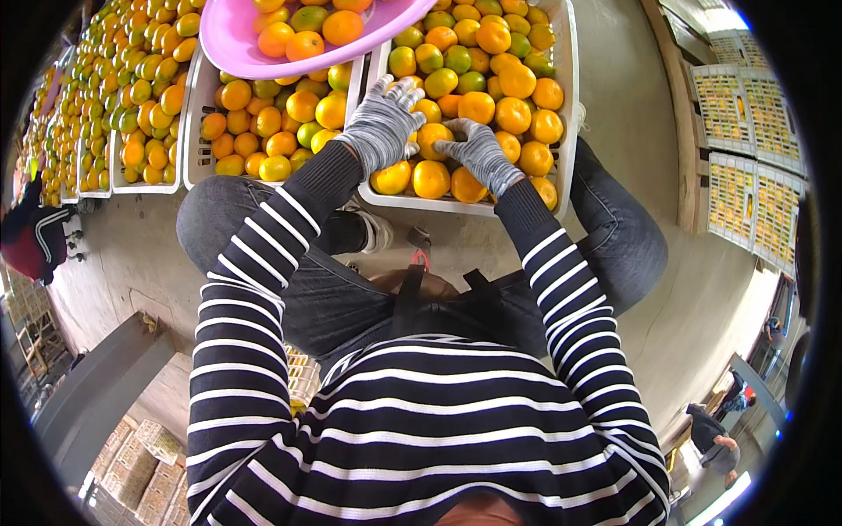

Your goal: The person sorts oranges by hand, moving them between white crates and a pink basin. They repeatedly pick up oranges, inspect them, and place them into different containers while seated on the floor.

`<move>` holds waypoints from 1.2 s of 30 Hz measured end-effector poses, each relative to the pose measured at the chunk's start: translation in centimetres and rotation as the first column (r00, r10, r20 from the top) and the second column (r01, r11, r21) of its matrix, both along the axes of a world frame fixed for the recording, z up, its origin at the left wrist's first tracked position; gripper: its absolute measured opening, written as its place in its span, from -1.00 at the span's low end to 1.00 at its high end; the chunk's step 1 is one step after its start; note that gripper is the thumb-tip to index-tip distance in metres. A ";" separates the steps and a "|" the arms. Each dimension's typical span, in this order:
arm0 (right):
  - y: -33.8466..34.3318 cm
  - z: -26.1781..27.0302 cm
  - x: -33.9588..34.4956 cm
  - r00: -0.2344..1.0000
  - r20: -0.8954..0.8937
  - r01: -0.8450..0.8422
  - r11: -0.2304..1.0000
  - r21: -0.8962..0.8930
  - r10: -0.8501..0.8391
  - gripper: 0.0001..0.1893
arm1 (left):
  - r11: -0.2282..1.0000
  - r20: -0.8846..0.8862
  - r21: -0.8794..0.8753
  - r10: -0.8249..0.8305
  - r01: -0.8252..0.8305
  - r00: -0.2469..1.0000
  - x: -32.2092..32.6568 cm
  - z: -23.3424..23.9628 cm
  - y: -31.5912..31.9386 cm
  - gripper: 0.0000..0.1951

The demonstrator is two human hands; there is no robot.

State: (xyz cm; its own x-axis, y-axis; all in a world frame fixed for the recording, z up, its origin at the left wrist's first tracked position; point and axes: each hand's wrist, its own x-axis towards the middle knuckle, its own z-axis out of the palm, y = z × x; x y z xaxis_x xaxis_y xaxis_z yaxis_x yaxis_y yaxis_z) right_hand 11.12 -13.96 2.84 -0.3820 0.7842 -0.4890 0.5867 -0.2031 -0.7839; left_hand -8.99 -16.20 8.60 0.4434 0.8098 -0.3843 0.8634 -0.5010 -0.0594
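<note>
My left hand (pixel 381 128), in a grey knitted glove, reaches palm down over the left rim of a white plastic crate (pixel 571 98). Its fingers are spread over the fruit, and its palm side is hidden. To its right, my right hand (pixel 483 154) wears a matching glove. Thumb and fingers curve at the right side of an orange mandarin (pixel 434 141); whether they grip it is unclear. Orange and green-tinged mandarins fill the crate, with larger orange ones, such as a mandarin (pixel 431 179), along the near side.
A pink plastic basin (pixel 227 49) of mandarins rests over a second white crate (pixel 197 144) of fruit. More filled crates (pixel 146 187) line the left. Stacked crates (pixel 730 154) stand at right. A person (pixel 36 230) is at far left, another person (pixel 710 437) at lower right.
</note>
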 end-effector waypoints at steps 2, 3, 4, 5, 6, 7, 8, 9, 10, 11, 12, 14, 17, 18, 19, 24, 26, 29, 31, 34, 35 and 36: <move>-0.3 -0.3 -0.5 1.000 0.025 -0.017 1.000 0.024 0.017 -0.46 | 0.997 -0.063 0.027 -0.077 0.079 0.995 0.5 -2.0 -0.8 -0.32; -0.2 0.2 -0.5 0.999 0.046 -0.026 0.999 -0.029 0.027 -0.46 | 0.992 -0.028 0.055 -0.108 0.109 0.994 1.3 -2.0 -0.9 -0.30; -0.2 -0.2 -0.4 0.998 0.064 -0.026 1.000 -0.001 0.026 -0.44 | 0.995 0.032 0.015 -0.095 0.094 0.995 1.7 -1.9 -1.0 -0.28; -0.2 -0.6 -0.4 0.996 0.083 -0.029 0.999 0.027 0.026 -0.43 | 0.996 0.091 -0.028 -0.079 0.081 0.993 2.0 -1.7 -0.9 -0.27; -0.5 -0.4 -0.6 0.997 0.080 -0.011 0.999 0.032 0.009 -0.41 | 0.998 0.126 -0.059 -0.006 0.013 0.992 2.1 -1.7 -0.8 -0.25; -0.6 -0.1 -0.8 0.999 0.039 -0.001 1.000 -0.003 0.002 -0.38 | 0.998 0.208 -0.059 0.025 -0.013 0.978 1.6 -1.8 -0.9 -0.29; -0.5 0.2 -0.6 0.997 0.073 -0.037 0.999 0.011 0.036 -0.37 | 0.997 0.241 -0.074 0.048 -0.031 0.969 1.7 -1.7 -1.0 -0.31; -0.5 0.9 -0.7 0.992 0.107 -0.072 0.997 0.028 0.068 -0.37 | 0.995 0.273 -0.086 0.069 -0.047 0.960 1.6 -1.3 -1.0 -0.33; -1.0 0.9 -0.5 0.999 -0.048 0.020 0.999 0.028 -0.019 -0.38 | 0.996 0.278 -0.072 0.067 -0.048 0.958 1.5 -1.5 -1.1 -0.34; -1.8 0.9 0.2 0.974 -0.201 0.111 0.994 0.015 -0.106 -0.38 | 0.997 0.284 -0.058 0.065 -0.050 0.957 1.5 -1.7 -1.2 -0.35; -2.4 1.0 1.2 0.919 -0.342 0.205 0.979 -0.011 -0.196 -0.39 | 0.998 0.294 -0.044 0.056 -0.045 0.954 1.6 -2.0 -1.2 -0.35; -2.8 2.6 4.4 0.978 -0.191 0.138 0.947 0.289 -0.085 -0.49 | 0.997 0.287 -0.050 0.065 -0.053 0.956 1.5 -1.9 -1.4 -0.36; -5.7 4.6 7.0 0.920 0.303 -0.392 0.630 0.671 0.250 -0.54 | 0.997 0.299 -0.052 0.065 -0.052 0.952 1.5 -1.8 -1.3 -0.37; -7.1 4.7 6.9 0.815 0.473 -0.574 0.584 0.574 0.336 -0.49 | 0.997 0.308 -0.054 0.067 -0.053 0.949 1.7 -1.9 -1.2 -0.37; -8.1 5.0 6.8 0.817 0.477 -0.563 0.626 0.540 0.323 -0.47 | 0.996 0.312 -0.060 0.075 -0.059 0.947 1.5 -1.8 -1.2 -0.37; -8.7 6.2 6.8 0.780 0.509 -0.582 0.721 0.376 0.364 -0.42 | 0.998 0.302 -0.047 0.063 -0.051 0.951 1.4 -2.1 -1.2 -0.37; -8.0 6.8 6.9 0.765 0.512 -0.607 0.703 0.370 0.391 -0.50 | 0.997 0.307 -0.062 0.064 -0.048 0.949 1.2 -2.2 -1.2 -0.38; -3.8 6.1 9.2 0.907 0.227 -0.421 0.794 0.439 0.355 -0.60 | 0.997 0.298 -0.061 0.072 -0.057 0.952 1.5 -2.1 -1.1 -0.37; 0.4 7.6 9.5 0.966 0.208 -0.250 0.774 0.581 0.155 -0.66 | 0.996 0.326 -0.078 0.064 -0.040 0.943 1.7 -2.2 -0.9 -0.36; 7.0 7.7 9.6 0.924 0.372 -0.309 0.737 0.601 0.084 -0.64 | 0.997 0.336 -0.064 0.068 -0.049 0.939 1.6 -1.9 -1.1 -0.35; 9.0 8.0 9.3 0.898 0.434 -0.347 0.716 0.605 0.069 -0.62 | 0.995 0.319 -0.081 0.077 -0.053 0.945 1.6 -1.7 -1.1 -0.36; 10.9 7.4 8.7 0.867 0.497 -0.358 0.732 0.580 0.031 -0.60 | 0.995 0.310 -0.081 0.085 -0.063 0.947 1.5 -1.8 -1.1 -0.36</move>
State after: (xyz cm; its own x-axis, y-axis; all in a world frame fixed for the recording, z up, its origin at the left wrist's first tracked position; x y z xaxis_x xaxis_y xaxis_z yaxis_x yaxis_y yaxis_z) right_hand 19.83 -3.06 10.25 -0.4434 0.8949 -0.0512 0.8524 0.4034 -0.3326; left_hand -7.46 -17.28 6.81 0.4901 0.8214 -0.2918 0.8678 -0.4283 0.2520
